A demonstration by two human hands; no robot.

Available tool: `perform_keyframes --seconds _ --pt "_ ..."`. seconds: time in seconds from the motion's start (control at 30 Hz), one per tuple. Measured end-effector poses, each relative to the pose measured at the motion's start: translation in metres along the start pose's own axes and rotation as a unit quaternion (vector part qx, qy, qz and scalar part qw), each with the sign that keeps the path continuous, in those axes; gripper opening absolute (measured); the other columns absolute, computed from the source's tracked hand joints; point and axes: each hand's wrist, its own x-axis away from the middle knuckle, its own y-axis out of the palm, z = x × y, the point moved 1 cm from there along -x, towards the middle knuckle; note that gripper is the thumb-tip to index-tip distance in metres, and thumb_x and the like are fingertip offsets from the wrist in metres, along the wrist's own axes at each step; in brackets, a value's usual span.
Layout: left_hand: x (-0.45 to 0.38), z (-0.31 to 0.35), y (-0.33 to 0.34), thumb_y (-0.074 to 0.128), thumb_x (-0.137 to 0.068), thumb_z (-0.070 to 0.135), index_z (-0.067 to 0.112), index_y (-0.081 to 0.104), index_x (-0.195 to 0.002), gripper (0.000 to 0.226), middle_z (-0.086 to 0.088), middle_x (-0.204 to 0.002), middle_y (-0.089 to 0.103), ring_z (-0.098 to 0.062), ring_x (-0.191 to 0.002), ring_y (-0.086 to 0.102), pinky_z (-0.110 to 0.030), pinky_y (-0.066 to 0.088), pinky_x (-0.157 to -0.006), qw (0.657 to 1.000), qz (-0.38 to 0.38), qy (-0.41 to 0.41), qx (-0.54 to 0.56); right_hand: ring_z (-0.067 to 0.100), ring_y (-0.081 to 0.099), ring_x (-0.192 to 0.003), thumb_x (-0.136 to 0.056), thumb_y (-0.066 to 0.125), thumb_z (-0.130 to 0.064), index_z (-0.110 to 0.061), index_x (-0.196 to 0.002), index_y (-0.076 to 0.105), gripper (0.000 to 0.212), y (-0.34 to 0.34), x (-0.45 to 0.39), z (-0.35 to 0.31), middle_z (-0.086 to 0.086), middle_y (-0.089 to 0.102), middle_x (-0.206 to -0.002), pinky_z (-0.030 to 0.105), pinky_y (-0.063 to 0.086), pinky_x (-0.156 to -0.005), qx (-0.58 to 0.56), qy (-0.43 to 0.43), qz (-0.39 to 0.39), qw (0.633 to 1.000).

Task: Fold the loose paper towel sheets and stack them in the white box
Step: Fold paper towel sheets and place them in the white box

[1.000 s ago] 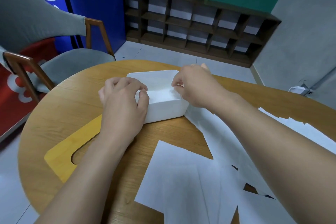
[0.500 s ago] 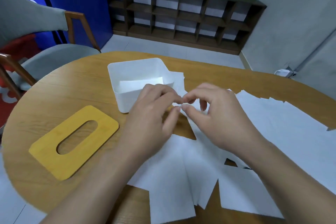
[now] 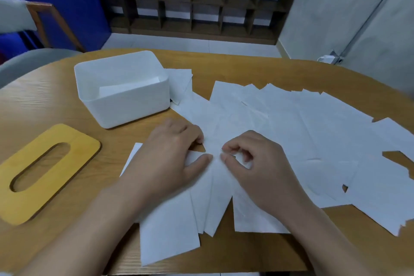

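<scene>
The white box stands open on the wooden table, left of centre, with a folded paper towel lying inside. Several loose white paper towel sheets overlap across the middle and right of the table. My left hand and my right hand meet on one sheet in front of the box. The right thumb and forefinger pinch that sheet. My left hand's fingers curl at the sheet's edge, and its thumb lies on the paper.
A yellow lid with an oval slot lies flat at the left front. A grey chair with a wooden frame stands beyond the table's left side. The table's front edge runs close below my arms. A dark shelf stands at the back wall.
Both hands left the box, where they had set a folded sheet, and moved toward me to the loose sheets. They now hold one sheet in front of the box.
</scene>
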Motion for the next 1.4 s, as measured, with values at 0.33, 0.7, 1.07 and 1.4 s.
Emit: perform_keyframes --seconds 0.33,0.7,1.07,1.4 --pt "-0.006 -0.008 -0.025 0.072 -0.09 0.071 0.047 0.054 -0.099 0.031 0.019 -0.091 0.06 -0.001 -0.107 0.043 -0.027 0.04 -0.091 0.989 -0.135 -0.061 0.012 0.01 0.067 -0.09 -0.101 0.076 -0.029 -0.032 -0.098 0.078 0.004 -0.003 0.001 0.019 -0.02 0.07 -0.094 0.038 0.057 -0.084 -0.005 -0.05 0.012 0.999" --pt "-0.012 -0.001 -0.026 0.07 -0.101 0.048 0.033 0.063 -0.093 0.018 0.012 -0.089 0.062 -0.011 -0.088 0.055 -0.036 0.045 -0.075 0.983 -0.111 -0.059 0.131 0.011 0.069 -0.094 -0.102 0.078 -0.033 -0.029 -0.106 0.08 0.007 -0.002 0.003 0.015 -0.021 0.071 -0.1 0.037 0.058 -0.084 -0.01 -0.063 0.037 0.997" --pt "-0.032 0.021 -0.004 0.075 -0.105 0.015 0.01 0.062 -0.108 0.014 0.008 -0.095 0.063 -0.01 -0.092 0.059 -0.036 0.047 -0.09 0.907 0.117 -0.077 0.397 0.024 0.076 -0.083 -0.105 0.073 -0.035 -0.016 -0.099 0.076 0.02 -0.008 0.004 -0.001 0.002 0.077 -0.089 0.055 0.062 -0.064 -0.212 0.029 -0.027 0.976" --pt "-0.033 0.005 0.0 0.077 -0.103 0.022 0.025 0.076 -0.094 0.01 -0.002 -0.085 0.068 -0.01 -0.07 0.053 -0.028 0.044 -0.068 0.937 0.04 -0.123 0.324 0.006 0.075 -0.084 -0.107 0.07 -0.019 -0.028 -0.095 0.085 0.021 -0.033 -0.004 0.011 -0.013 0.081 -0.09 0.016 0.054 -0.066 -0.211 0.074 0.109 0.969"
